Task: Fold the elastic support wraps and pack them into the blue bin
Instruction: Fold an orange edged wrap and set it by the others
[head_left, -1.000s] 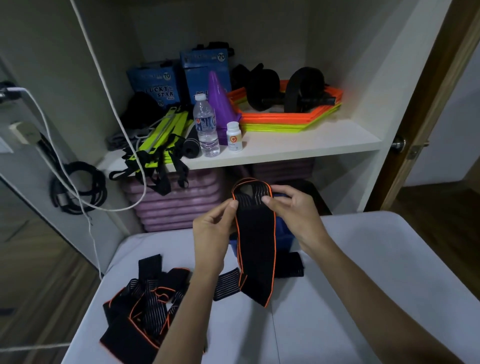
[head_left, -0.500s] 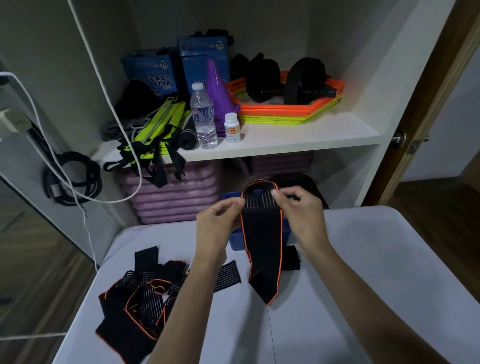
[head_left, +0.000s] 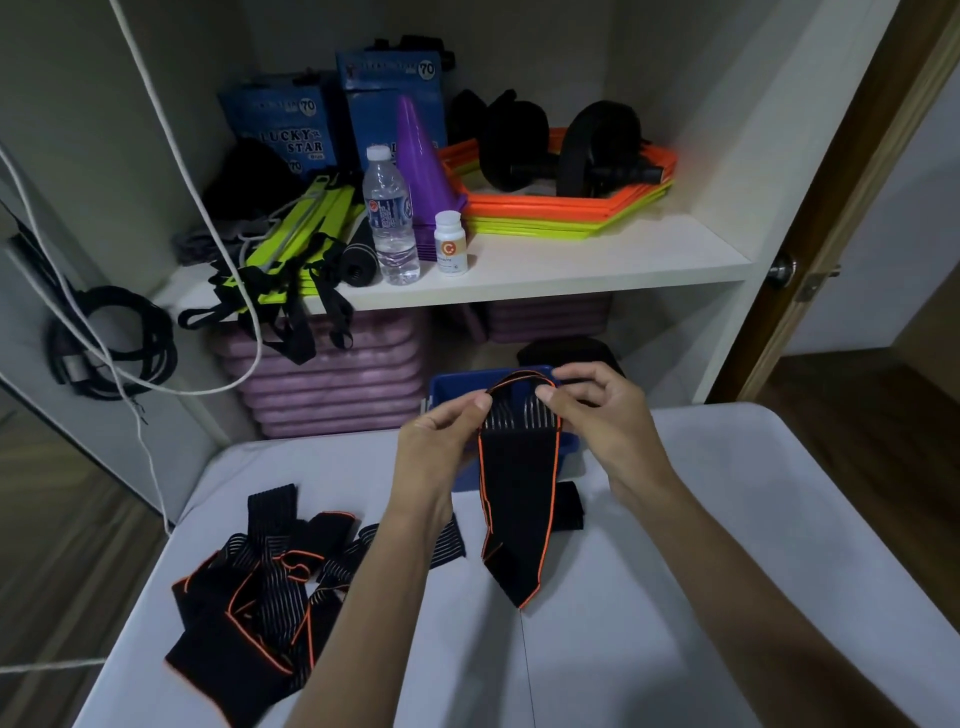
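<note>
Wrap in hand: one black elastic support wrap with orange edging (head_left: 519, 499) hangs doubled over, its fold uppermost, just in front of the blue bin; its pointed lower end hangs just above the table or touches it.
Left hand: the left hand (head_left: 441, 441) pinches the left side of the fold between thumb and forefinger.
Right hand: the right hand (head_left: 597, 410) pinches the right side of the fold; its other fingers are loosely curled.
Change: against the two earlier views, the fold has travelled forward, away from the person and toward the bin, and now shows against the bin's opening; both pinches remain at the fold. The view has shifted too, so part of this change is the head's.
Meaning for the task: the wrap appears folded once; it likely needs one more fold, or a lowering, before it fits inside. Packing of this piece is not yet done.
Blue bin: the blue bin (head_left: 452, 384) stands at the far edge of the white table (head_left: 727, 519). Its interior is largely hidden by the hands and wrap; contents cannot be told.
Beside the bin: a dark folded piece (head_left: 569, 509) lies on the table at the bin's front right.
Remaining stock: a loose heap of wraps (head_left: 270, 587) lies unfolded at the table's left, well apart from the bin.
Surroundings: a shelf (head_left: 597, 260) behind carries a water bottle (head_left: 389, 218), a purple cone (head_left: 421, 161) and a small white pill bottle (head_left: 451, 241).
</note>
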